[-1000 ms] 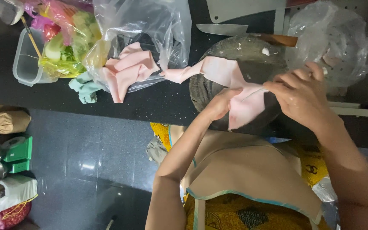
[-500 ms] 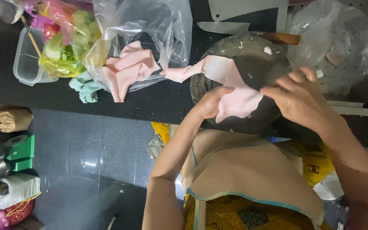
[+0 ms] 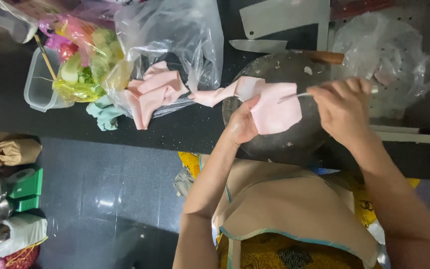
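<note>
A beige apron [image 3: 294, 209] is seen nearest, over yellow patterned cloth. At lower left, on the dark tiled floor, a white bag [image 3: 13, 234], a green box-shaped object [image 3: 25, 187] and a crumpled brown paper bag [image 3: 8, 151] are seen; any printing is too small to tell.

Above the apron, the left hand [image 3: 242, 124] is closed on a pale pink sheet of meat [image 3: 272, 107], thumb and fingers pinching its near edge. The right hand [image 3: 344, 107] is wrapped tight around a thin metal handle of a knife [image 3: 294, 95], its tip laid against the sheet. The sheet is smooth, flat and floppy, held just above a round dark chopping block [image 3: 284, 134] on the black counter [image 3: 175, 127]. A twisted pink strip runs from it leftward toward a clear plastic bag [image 3: 175, 40].

More folded pink pieces [image 3: 153, 92] lie at that bag's mouth, a teal cloth [image 3: 104, 112] beside them. Further left, a clear tub [image 3: 43, 92] and a bag of green and pink vegetables [image 3: 83, 60] are set. At the far edge, a cleaver [image 3: 282, 17] and a wooden-handled knife [image 3: 284, 47] lie flat, and a crumpled clear bag [image 3: 379, 55] rests on a perforated metal tray [image 3: 424, 107].
</note>
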